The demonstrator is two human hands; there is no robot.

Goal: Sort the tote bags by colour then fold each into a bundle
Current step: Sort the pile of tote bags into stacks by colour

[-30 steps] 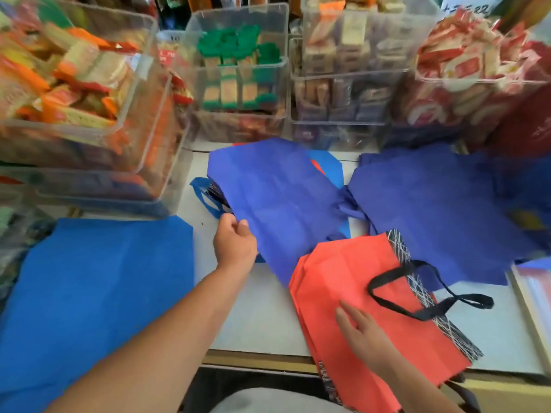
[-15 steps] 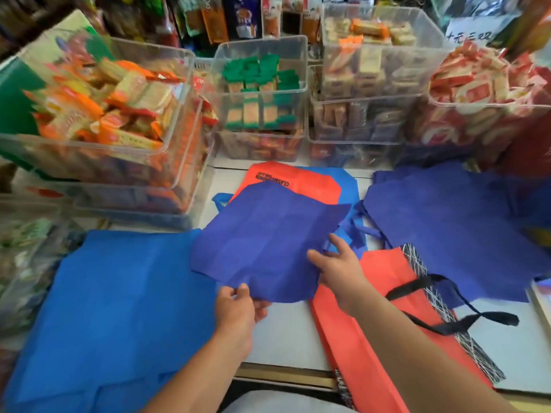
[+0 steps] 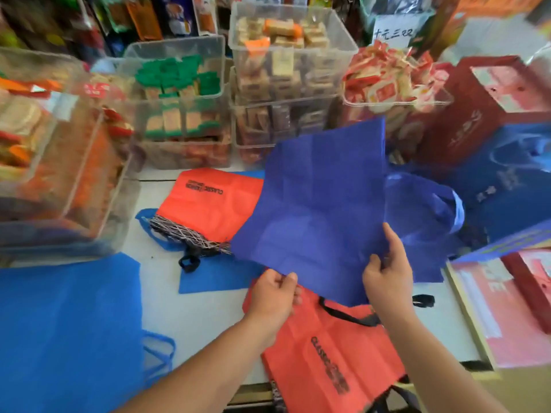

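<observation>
Above table (image 3: 193, 317), left hand (image 3: 272, 293) and right hand (image 3: 387, 275) pinch indigo tote's (image 3: 322, 210) edge.

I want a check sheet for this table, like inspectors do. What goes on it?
Surface: pale table, mostly under bags.
Job's things: dark blue tote bag held up; near orange tote bag, far orange tote bag and light blue tote bag lie flat.
Clutter: nothing seen.
Hands: left hand and right hand pinch the dark blue tote bag's near edge.
Cables: nothing seen.
Surroundings: clear bins of snacks behind; red box at right.
</observation>
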